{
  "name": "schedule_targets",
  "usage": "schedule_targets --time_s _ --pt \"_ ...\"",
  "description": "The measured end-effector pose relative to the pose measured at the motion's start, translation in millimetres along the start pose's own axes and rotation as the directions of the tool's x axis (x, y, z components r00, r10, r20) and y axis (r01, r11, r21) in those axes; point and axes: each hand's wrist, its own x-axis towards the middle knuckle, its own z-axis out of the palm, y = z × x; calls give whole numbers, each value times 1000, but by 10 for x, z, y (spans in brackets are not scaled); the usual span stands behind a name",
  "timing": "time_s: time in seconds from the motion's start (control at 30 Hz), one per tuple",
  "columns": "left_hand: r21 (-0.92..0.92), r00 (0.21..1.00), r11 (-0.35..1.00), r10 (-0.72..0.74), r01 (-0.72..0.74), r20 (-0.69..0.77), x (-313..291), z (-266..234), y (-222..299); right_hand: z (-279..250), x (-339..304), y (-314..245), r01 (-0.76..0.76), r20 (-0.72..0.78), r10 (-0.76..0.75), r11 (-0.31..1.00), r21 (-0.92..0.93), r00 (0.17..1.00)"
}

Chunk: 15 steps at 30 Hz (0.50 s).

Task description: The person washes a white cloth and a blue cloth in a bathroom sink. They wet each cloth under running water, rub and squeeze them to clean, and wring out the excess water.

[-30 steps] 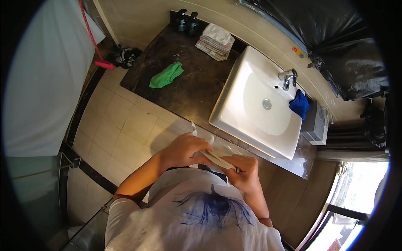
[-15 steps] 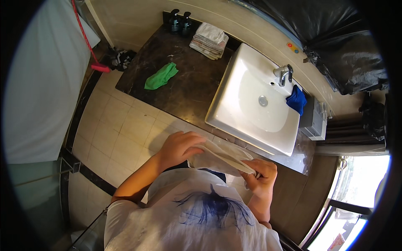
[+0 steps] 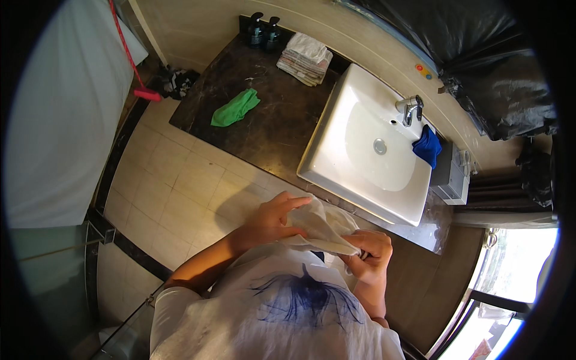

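Note:
A thin white cloth [image 3: 327, 223], loosely bunched, hangs between my hands in front of my white shirt. My right hand [image 3: 372, 255] is closed around its right end, with fingers and thumb wrapped over the fabric. At the left end, my left hand [image 3: 270, 219] has thumb and forefinger spread wide, both touching the cloth's edges. The other fingers of that hand are partly hidden. Just beyond the cloth is the front edge of a white sink [image 3: 360, 201] set on a dark marbled counter [image 3: 276, 129].
A crumpled green cloth [image 3: 235, 108] lies on the counter. Behind it stand two dark pump bottles [image 3: 264, 33] and a stack of folded cloths [image 3: 305, 59]. A blue cloth [image 3: 426, 147] drapes over the sink rim by the chrome faucet [image 3: 410, 110]. A grey box [image 3: 451, 177] sits at right.
My left hand has shifted right, closer to my right hand, and its thumb and forefinger have spread apart. The cloth has bunched up between the hands. My right hand keeps its grip.

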Motion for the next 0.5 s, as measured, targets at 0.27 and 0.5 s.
schedule_targets --time_s 0.27,0.5 --pt "107 996 990 87 -90 34 194 -3 -249 2 12 -13 83 -8 -83 996 12 996" --pt "329 940 921 281 -207 -195 165 -318 -298 -35 -40 33 -8 -71 8 1000 10 997"
